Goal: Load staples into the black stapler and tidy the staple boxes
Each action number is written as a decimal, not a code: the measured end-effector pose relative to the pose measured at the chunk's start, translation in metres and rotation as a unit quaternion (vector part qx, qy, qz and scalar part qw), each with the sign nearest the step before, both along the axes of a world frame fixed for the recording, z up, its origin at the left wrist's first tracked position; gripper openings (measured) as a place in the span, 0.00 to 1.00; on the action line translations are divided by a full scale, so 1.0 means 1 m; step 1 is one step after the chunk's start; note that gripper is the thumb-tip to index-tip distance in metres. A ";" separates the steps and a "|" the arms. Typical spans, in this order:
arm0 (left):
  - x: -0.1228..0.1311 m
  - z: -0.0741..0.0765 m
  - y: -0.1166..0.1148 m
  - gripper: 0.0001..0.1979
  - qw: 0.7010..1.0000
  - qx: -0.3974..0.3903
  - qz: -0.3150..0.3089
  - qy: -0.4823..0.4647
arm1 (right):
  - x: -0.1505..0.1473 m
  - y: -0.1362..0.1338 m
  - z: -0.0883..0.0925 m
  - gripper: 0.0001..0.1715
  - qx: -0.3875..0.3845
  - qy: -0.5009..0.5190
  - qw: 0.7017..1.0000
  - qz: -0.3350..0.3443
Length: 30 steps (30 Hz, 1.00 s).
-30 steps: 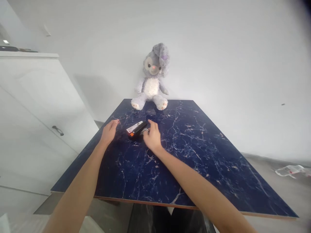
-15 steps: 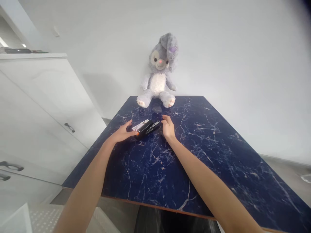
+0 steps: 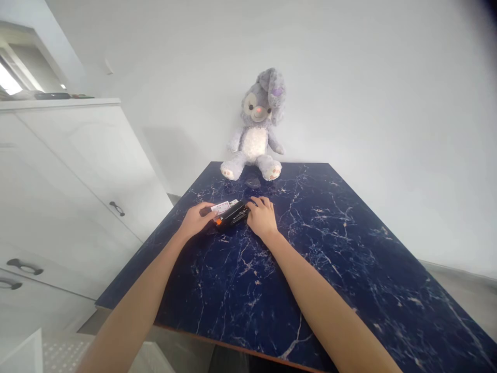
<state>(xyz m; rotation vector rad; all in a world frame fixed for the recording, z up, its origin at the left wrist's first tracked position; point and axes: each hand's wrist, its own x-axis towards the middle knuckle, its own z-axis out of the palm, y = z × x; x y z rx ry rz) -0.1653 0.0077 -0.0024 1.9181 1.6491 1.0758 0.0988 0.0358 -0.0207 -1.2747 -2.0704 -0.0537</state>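
Note:
On the blue marbled table (image 3: 248,305) lies a small box (image 3: 221,208) with a white printed top, a black side and an orange patch at its near left corner. My left hand (image 3: 195,219) holds the box's left end between thumb and fingers. Against the box's right side lies a dark stapler (image 3: 238,214), slanting up to the right. My right hand (image 3: 261,215) bends its fingers over the stapler's right end, which is partly hidden beneath them.
A grey plush rabbit (image 3: 255,142) sits at the table's far edge against the wall. To the left stands a white cabinet (image 3: 70,171) with dark handles. Below, at the lower left, is a white dotted surface (image 3: 64,356).
My right hand has moved left onto the stapler's end. My left fingers have closed in on the box. The camera view has tipped up slightly, so everything sits lower.

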 end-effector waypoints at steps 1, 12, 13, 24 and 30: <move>0.002 -0.002 0.001 0.21 1.000 0.003 0.015 -0.027 | 0.001 0.000 0.000 0.23 0.002 0.005 1.000 -0.002; -0.014 -0.009 0.012 0.12 0.979 0.025 0.185 0.081 | 0.013 0.015 0.003 0.16 -0.106 0.181 0.976 -0.063; -0.014 -0.007 0.010 0.11 0.972 0.032 0.180 0.148 | 0.015 0.016 0.003 0.16 -0.113 0.220 0.966 -0.077; 0.011 0.005 -0.009 0.36 0.978 0.042 -0.095 0.179 | 0.001 -0.008 0.005 0.20 -0.093 0.030 0.994 -0.048; 0.023 0.003 -0.008 0.36 0.969 0.032 -0.118 0.213 | -0.004 -0.005 0.005 0.25 -0.142 0.067 0.982 -0.101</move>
